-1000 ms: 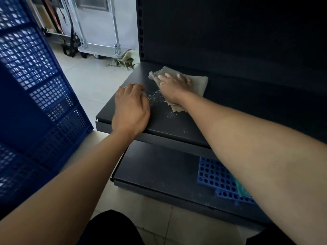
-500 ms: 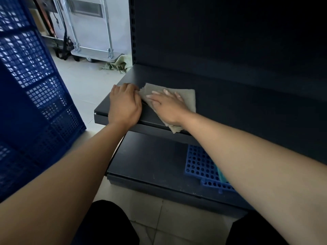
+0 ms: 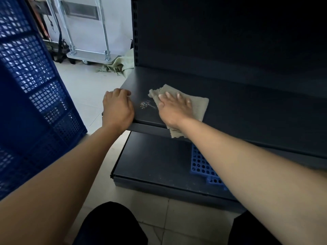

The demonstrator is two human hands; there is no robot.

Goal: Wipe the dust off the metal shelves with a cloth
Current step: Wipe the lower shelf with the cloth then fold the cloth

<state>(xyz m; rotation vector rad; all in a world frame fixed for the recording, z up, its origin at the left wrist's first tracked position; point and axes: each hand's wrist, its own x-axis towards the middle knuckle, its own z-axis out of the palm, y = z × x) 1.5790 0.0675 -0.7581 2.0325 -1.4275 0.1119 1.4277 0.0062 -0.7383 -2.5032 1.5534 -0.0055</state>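
Note:
A dark metal shelf (image 3: 238,106) juts out at mid height, with a lower shelf (image 3: 155,161) beneath it. My right hand (image 3: 174,107) lies flat, fingers spread, pressing a beige cloth (image 3: 199,105) onto the upper shelf near its front left corner. One corner of the cloth hangs over the front edge. My left hand (image 3: 117,109) curls over the shelf's left front corner and grips it. A small patch of light specks (image 3: 146,104) sits on the shelf between the two hands.
A large blue perforated crate (image 3: 30,96) stands close on the left. A blue perforated tray (image 3: 203,165) lies on the lower shelf. On the tiled floor behind are a metal trolley (image 3: 88,55) and a crumpled greenish sack (image 3: 122,65). My dark-clothed knees (image 3: 109,225) fill the bottom.
My right hand slid the cloth toward the front left next to my left hand, then back right, uncovering the specks again. My left hand stayed on the corner.

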